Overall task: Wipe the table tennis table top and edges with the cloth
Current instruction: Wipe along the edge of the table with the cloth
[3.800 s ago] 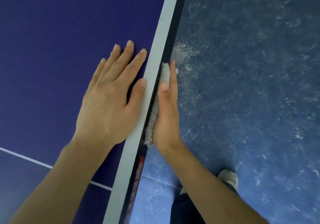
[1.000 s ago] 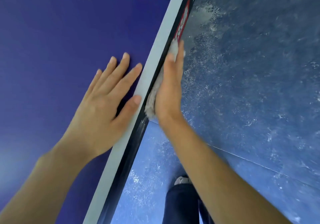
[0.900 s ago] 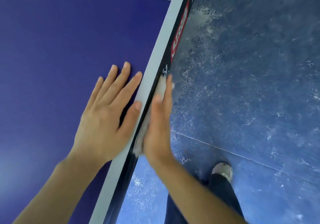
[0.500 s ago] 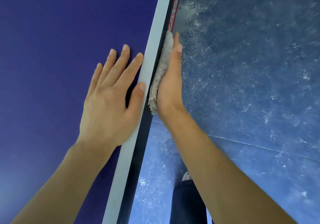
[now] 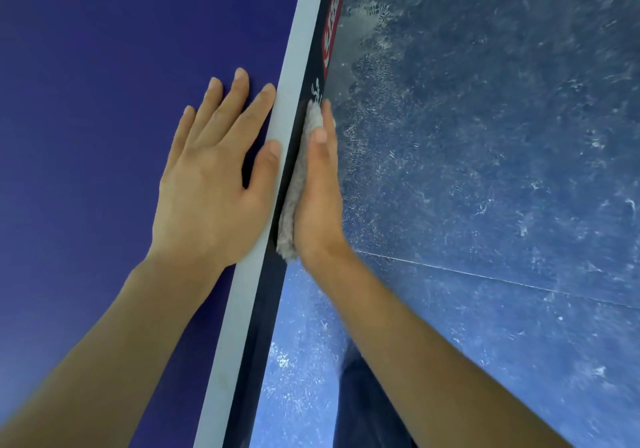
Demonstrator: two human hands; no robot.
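Strokes had reversed: the fluffy grey-beige cloth (image 5: 294, 198) had slid back from the red label (image 5: 330, 28) along the dark side edge (image 5: 273, 295) of the blue table-tennis worktop (image 5: 104, 101), so edge wiping seemed mid-course. The right hand (image 5: 317, 201) kept a flat, straight-fingered grip, the cloth sandwiched between palm and edge. The left hand (image 5: 211, 184) lay spread on top.

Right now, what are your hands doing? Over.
Left grip flat on table top. Right grip pressing cloth against side edge. Red label ahead on edge.

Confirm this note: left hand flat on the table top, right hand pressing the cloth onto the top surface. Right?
No: the head view shows the right hand pressing the cloth against the table's side edge, not its top. The rest holds.
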